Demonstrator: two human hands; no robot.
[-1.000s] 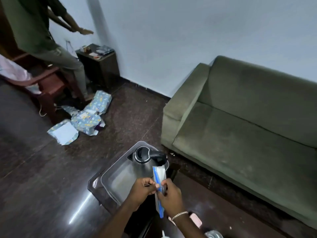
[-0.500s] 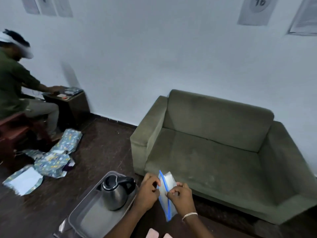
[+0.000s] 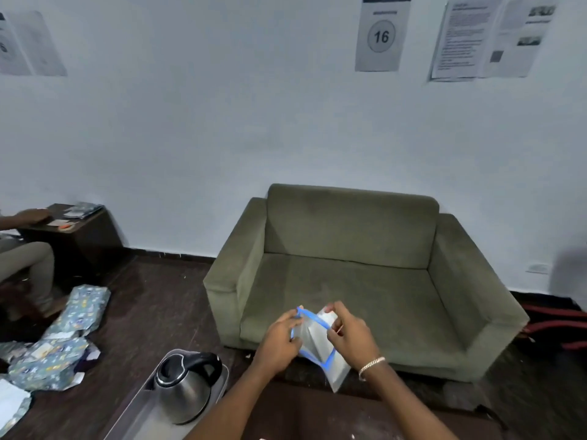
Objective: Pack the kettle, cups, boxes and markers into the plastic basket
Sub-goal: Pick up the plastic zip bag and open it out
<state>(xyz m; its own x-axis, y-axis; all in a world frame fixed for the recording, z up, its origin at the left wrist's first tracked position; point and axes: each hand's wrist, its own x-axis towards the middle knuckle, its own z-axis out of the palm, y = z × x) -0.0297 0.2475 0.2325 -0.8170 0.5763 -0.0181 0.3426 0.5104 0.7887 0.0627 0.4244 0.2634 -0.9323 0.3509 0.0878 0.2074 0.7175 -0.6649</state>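
A steel kettle (image 3: 182,392) with a black lid and handle stands upright in the far end of a clear plastic basket (image 3: 139,417) at the bottom left. In front of me, above the sofa's front edge, both hands hold a white box (image 3: 314,341) with blue edges. My left hand (image 3: 281,339) grips its left side and my right hand (image 3: 351,336) pinches its top right, pulling the box's opening apart. No cups or markers can be seen.
A green two-seat sofa (image 3: 365,281) stands against the white wall. Boxes in blue wrapping paper (image 3: 63,338) lie on the dark floor at left. A seated person (image 3: 25,265) reaches onto a dark side table (image 3: 73,227). Red hoses (image 3: 559,328) lie at far right.
The view has tilted up and swung right, away from the basket toward the sofa and wall. My hands have pulled the flat box open, spreading its blue edges apart.
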